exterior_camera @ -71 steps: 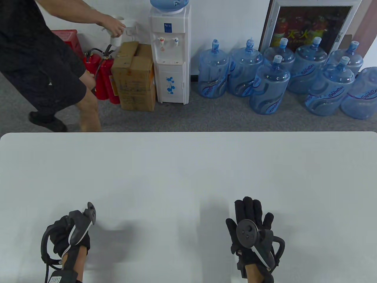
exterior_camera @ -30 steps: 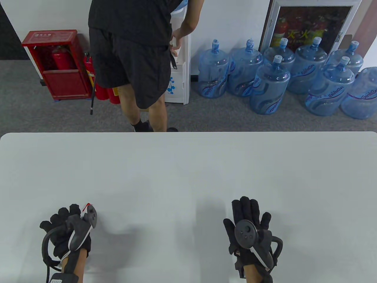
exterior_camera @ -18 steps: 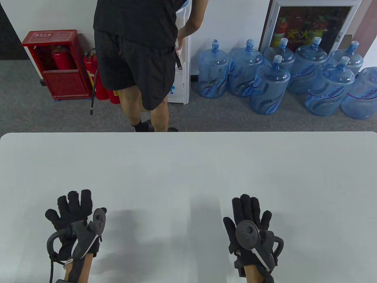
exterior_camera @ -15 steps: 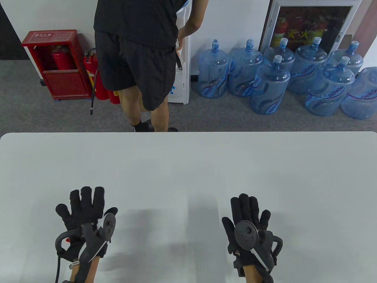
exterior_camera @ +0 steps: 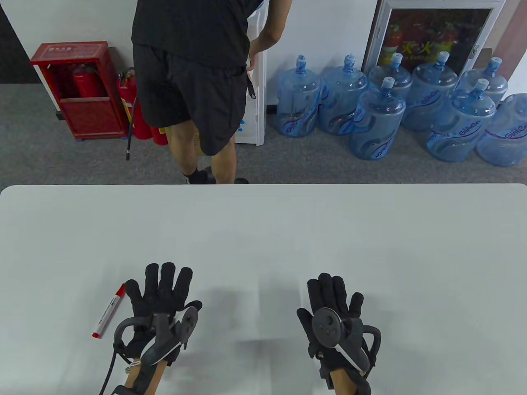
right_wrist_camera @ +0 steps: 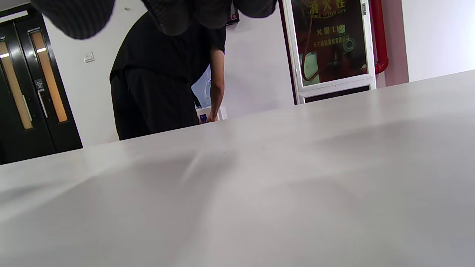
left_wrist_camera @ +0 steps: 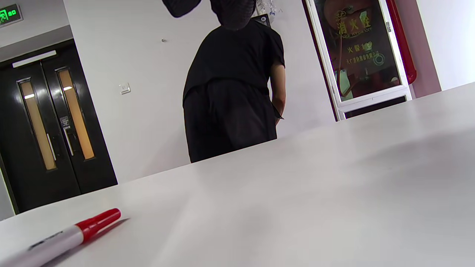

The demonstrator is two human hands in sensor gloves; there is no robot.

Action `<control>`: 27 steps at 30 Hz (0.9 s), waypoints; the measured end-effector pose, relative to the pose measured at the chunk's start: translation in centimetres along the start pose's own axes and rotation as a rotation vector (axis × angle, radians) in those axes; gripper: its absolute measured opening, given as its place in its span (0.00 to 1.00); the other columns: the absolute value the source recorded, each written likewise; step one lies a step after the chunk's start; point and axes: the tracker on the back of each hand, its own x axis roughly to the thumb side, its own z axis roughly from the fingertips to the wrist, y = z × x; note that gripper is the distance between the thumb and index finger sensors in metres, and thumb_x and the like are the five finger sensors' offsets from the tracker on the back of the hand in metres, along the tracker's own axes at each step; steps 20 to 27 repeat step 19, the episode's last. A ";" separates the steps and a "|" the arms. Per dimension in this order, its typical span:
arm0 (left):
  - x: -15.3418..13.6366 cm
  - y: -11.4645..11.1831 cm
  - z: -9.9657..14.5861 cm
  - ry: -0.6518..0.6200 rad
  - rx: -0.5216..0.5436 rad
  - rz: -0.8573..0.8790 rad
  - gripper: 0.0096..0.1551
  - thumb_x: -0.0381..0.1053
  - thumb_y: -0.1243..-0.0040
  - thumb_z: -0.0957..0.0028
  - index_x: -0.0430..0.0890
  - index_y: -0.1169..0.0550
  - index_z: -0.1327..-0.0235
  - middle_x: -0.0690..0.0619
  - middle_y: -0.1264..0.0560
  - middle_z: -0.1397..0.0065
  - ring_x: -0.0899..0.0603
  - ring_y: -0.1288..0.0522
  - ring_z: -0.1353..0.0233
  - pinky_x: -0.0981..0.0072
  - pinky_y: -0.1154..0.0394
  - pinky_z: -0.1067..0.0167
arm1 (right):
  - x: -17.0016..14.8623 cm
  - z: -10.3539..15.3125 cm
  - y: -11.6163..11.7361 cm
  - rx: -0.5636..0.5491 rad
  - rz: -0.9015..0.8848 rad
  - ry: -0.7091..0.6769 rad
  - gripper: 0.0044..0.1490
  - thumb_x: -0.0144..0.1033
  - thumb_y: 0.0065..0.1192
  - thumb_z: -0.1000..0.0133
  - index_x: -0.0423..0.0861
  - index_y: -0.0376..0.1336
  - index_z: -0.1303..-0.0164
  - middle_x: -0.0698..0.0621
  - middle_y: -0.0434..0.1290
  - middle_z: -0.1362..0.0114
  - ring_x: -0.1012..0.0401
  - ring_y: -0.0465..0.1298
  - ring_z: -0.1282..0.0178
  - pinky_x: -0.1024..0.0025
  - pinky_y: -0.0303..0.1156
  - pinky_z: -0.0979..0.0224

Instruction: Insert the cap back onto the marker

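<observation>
A white marker (exterior_camera: 108,312) with a red cap on its far end lies on the white table (exterior_camera: 263,230) near the front left. It also shows in the left wrist view (left_wrist_camera: 63,237), low at the left. My left hand (exterior_camera: 162,294) is open with fingers spread, just right of the marker and apart from it. My right hand (exterior_camera: 331,298) is open and flat over the table at the front right, holding nothing. Only gloved fingertips (right_wrist_camera: 167,15) show at the top of the right wrist view.
A person in black (exterior_camera: 193,74) stands beyond the table's far edge by a water dispenser (exterior_camera: 255,82). Several blue water jugs (exterior_camera: 378,119) and a red extinguisher box (exterior_camera: 78,90) are on the floor behind.
My left hand opened, let go of the marker and moved right, leaving the marker lying on the table. My right hand drifted slightly left. The person walked to the dispenser.
</observation>
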 end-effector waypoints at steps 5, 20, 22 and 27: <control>0.1 -0.3 0.0 -0.006 -0.019 0.007 0.47 0.76 0.71 0.54 0.65 0.55 0.18 0.52 0.49 0.08 0.33 0.52 0.10 0.22 0.55 0.27 | -0.1 0.0 0.0 0.013 0.000 0.011 0.49 0.67 0.44 0.51 0.60 0.44 0.19 0.56 0.44 0.11 0.55 0.45 0.11 0.40 0.42 0.21; -0.2 -0.7 0.0 0.006 -0.051 0.011 0.47 0.76 0.71 0.54 0.65 0.55 0.18 0.51 0.48 0.08 0.33 0.52 0.10 0.22 0.55 0.27 | -0.3 0.0 0.0 0.026 0.005 0.023 0.49 0.67 0.44 0.51 0.60 0.44 0.19 0.56 0.44 0.11 0.55 0.45 0.11 0.40 0.42 0.21; -0.2 -0.7 0.0 0.006 -0.051 0.011 0.47 0.76 0.71 0.54 0.65 0.55 0.18 0.51 0.48 0.08 0.33 0.52 0.10 0.22 0.55 0.27 | -0.3 0.0 0.0 0.026 0.005 0.023 0.49 0.67 0.44 0.51 0.60 0.44 0.19 0.56 0.44 0.11 0.55 0.45 0.11 0.40 0.42 0.21; -0.2 -0.7 0.0 0.006 -0.051 0.011 0.47 0.76 0.71 0.54 0.65 0.55 0.18 0.51 0.48 0.08 0.33 0.52 0.10 0.22 0.55 0.27 | -0.3 0.0 0.0 0.026 0.005 0.023 0.49 0.67 0.44 0.51 0.60 0.44 0.19 0.56 0.44 0.11 0.55 0.45 0.11 0.40 0.42 0.21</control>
